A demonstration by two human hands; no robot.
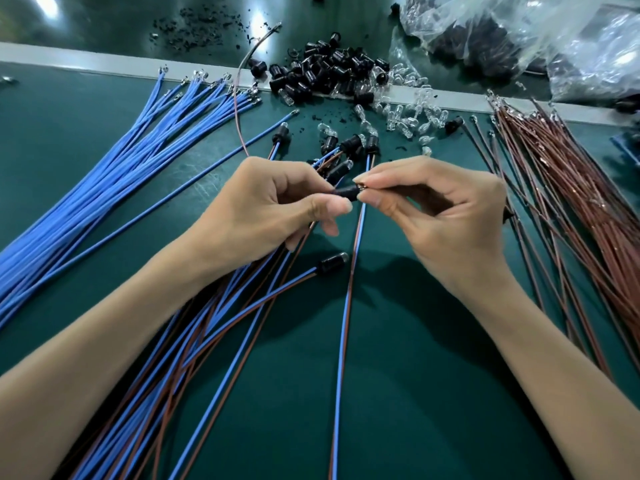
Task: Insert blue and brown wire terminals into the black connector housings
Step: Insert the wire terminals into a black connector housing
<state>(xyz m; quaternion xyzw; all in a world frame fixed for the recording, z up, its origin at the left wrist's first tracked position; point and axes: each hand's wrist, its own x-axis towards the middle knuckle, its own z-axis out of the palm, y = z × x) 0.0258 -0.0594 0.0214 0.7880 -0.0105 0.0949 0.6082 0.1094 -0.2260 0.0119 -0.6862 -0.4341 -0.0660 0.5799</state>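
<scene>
Green matting covers the surface [433,358], with a pale strip crossing it beyond the hands. Left of the left hand fans a broad bundle of blue wires [104,188]; right of the right hand lies a bundle of brown wires [571,209]. Beyond the right hand and further off sits a clear plastic bag [561,39]. Under the left wrist and forearm spread blue-and-brown wire pairs [194,341], some ending in black housings. Beyond both hands is a heap of loose black connector housings [322,72], with small clear bulbs [412,109] scattered just to its right. The left hand [263,209] pinches one black housing [346,194] between thumb and forefinger, held above the surface between the two hands. The right hand [446,216] pinches a metal terminal [362,186] at the housing's open end, and a blue and brown wire pair [346,306] runs from there back between the forearms.
</scene>
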